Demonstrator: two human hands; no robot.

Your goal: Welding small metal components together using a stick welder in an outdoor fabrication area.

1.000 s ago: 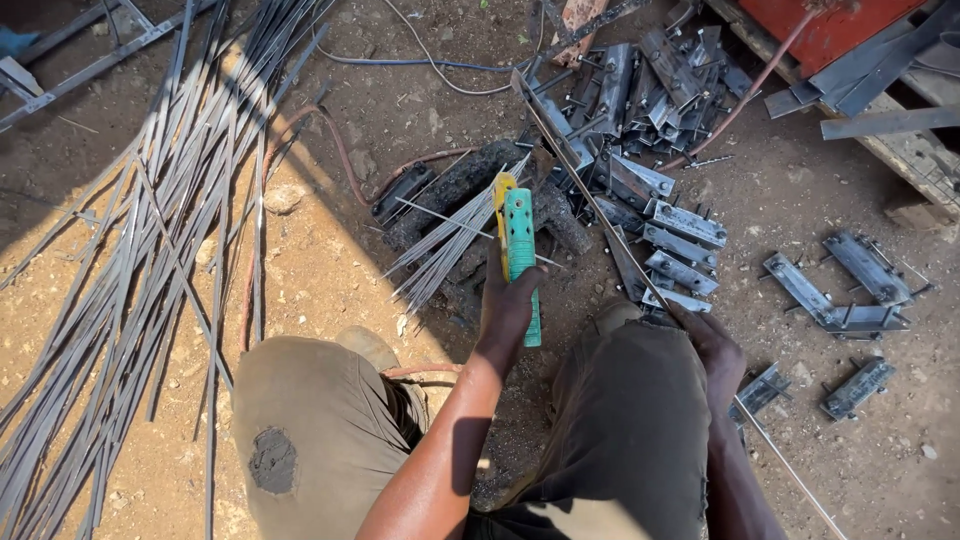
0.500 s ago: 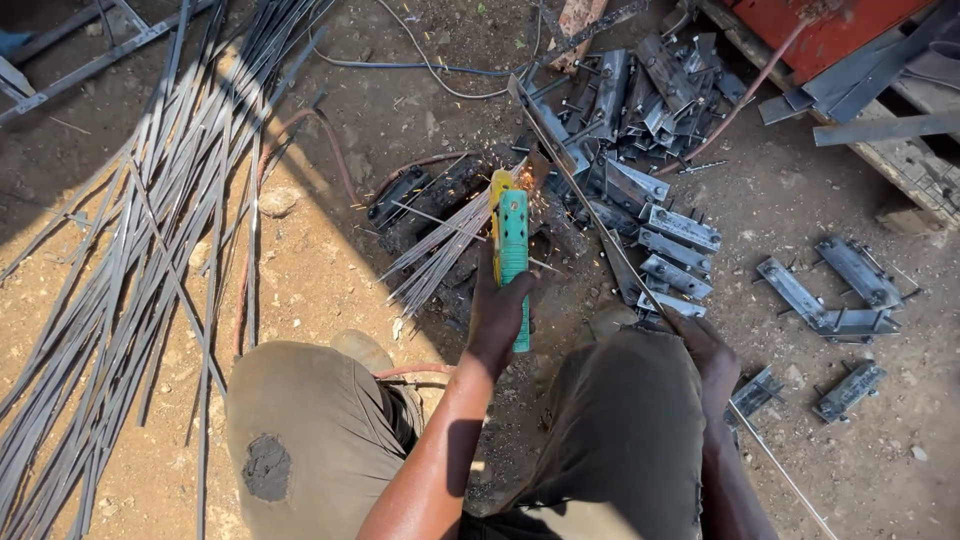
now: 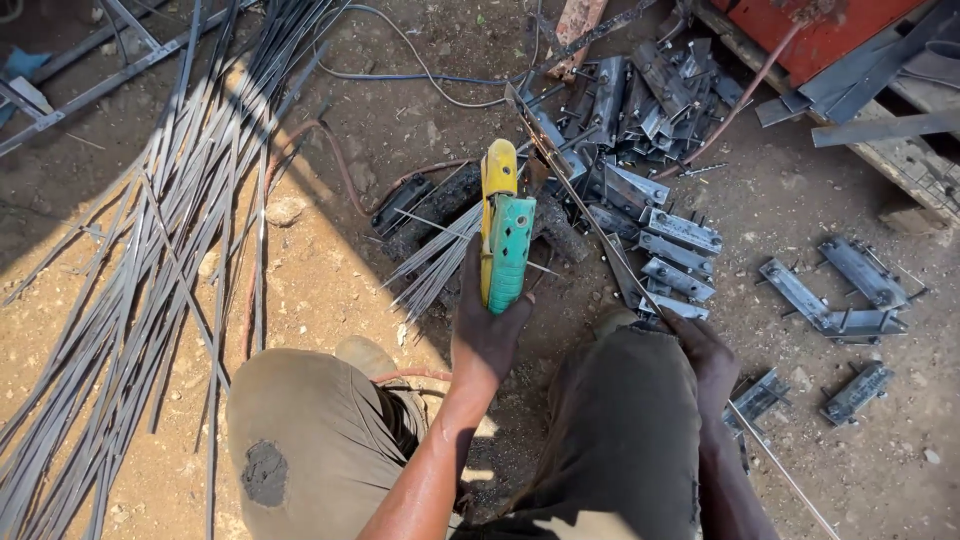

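Dirt ground (image 3: 330, 290) of an outdoor metal yard, seen from above our knees. Our left hand (image 3: 487, 335) is closed round the green-and-yellow holder (image 3: 505, 245), which points away from us. Just beyond the holder lies a fan of thin rods (image 3: 430, 265); right of it a heap of grey brackets (image 3: 660, 235); far left of it a spread of long bars (image 3: 150, 280). Our right hand (image 3: 700, 345) rests by the right knee on a long thin rod (image 3: 610, 245) that runs up past the holder; its grip we cannot tell. We judge the step to be positioning; next, steadying the holder's tip.
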